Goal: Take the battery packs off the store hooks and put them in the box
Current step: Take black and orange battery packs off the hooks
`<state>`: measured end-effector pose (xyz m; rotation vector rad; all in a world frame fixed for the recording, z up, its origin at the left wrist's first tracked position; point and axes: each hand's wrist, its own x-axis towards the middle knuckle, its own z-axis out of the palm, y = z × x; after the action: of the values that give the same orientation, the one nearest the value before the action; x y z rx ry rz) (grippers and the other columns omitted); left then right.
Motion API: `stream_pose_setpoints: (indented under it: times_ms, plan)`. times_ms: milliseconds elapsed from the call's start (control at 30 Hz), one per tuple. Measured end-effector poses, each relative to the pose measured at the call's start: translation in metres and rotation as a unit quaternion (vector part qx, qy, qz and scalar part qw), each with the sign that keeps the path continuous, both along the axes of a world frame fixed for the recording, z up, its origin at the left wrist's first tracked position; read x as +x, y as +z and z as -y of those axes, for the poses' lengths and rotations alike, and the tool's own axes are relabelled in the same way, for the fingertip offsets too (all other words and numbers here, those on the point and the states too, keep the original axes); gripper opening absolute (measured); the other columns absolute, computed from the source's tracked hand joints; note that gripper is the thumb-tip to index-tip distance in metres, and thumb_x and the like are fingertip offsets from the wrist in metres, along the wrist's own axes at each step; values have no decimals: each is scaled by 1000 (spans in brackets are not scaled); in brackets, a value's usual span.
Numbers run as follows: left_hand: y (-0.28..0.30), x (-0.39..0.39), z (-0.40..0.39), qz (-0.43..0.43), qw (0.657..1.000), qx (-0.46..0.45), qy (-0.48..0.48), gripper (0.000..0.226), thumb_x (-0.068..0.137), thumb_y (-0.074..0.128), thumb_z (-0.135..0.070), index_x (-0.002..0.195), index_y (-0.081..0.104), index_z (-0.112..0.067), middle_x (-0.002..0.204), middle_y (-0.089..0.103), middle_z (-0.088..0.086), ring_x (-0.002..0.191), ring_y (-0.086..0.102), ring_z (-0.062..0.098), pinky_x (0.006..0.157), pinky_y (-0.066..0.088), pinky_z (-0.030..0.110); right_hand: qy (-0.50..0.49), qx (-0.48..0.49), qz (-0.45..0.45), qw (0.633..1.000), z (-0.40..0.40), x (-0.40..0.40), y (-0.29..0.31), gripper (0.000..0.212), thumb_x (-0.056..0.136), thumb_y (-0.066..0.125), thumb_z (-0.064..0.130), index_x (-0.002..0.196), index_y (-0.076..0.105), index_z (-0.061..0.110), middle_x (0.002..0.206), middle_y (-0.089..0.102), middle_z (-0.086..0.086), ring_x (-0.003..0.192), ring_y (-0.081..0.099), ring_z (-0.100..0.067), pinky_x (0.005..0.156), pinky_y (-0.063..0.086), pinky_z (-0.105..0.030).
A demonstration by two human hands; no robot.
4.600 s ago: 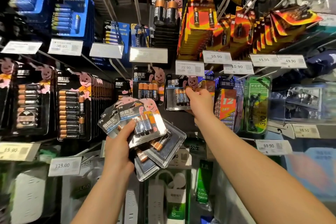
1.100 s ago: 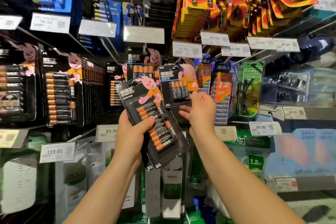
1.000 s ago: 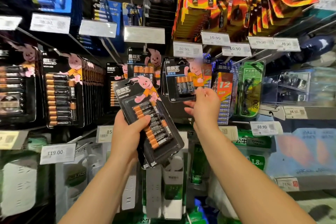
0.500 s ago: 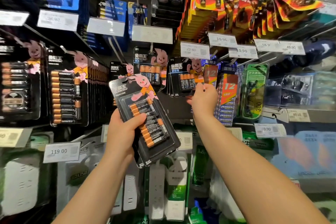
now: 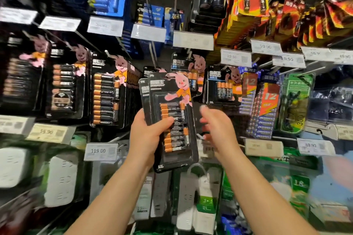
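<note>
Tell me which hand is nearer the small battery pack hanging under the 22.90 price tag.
Right. The right hand, blurred and empty, sits just below and left of the small battery pack. The left hand is farther left, holding a stack of packs.

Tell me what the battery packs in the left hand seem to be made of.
The battery packs look like glossy black printed card with a clear plastic blister over the cells; faint sheen suggests this, though motion blur leaves it uncertain. The left hand grips them.
</note>
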<state>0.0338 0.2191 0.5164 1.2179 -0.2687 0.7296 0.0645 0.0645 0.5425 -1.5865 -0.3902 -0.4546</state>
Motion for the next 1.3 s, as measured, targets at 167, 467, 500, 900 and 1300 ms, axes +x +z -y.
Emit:
stream_pose_setpoints:
  times_ms: [167,467,500,900,1300]
  plan:
    - [2,-1,-23,14,1000,13,23,28,81,75,-3,104,65,-17,95,76,5,85,74,23,66,57,29,47,-172,43,983,-34,-3,5,19,86,67,41,88,69,22,83,73,2,75,69,-12,72,57,-39]
    - [7,-13,-114,-12,994,-26,108,16,88,69,-9,93,66,-24,93,75,5,92,71,32,84,56,50,31,-135,80,987,-89,8,28,34,97,53,35,91,62,3,89,67,-11,79,62,-23,66,42,-21]
    - [10,-16,-123,-4,993,-32,112,18,89,67,-6,94,65,-23,93,74,5,92,71,31,81,56,46,27,-129,90,987,-92,9,33,30,98,52,33,84,57,8,80,61,-6,70,56,-18,57,37,-13]
    - [9,-23,-160,-11,994,-37,99,17,91,65,-7,101,63,-21,97,74,6,84,72,24,70,55,38,-23,-66,102,992,-122,29,69,22,100,49,30,82,51,17,71,50,5,59,46,-7,38,31,-8]
    - [6,-25,-157,-24,998,-31,53,20,90,65,-7,108,65,-17,99,76,6,85,74,24,72,57,39,-54,-52,35,997,-131,35,50,28,97,50,35,78,47,15,63,38,1,55,37,-13,53,30,-28]
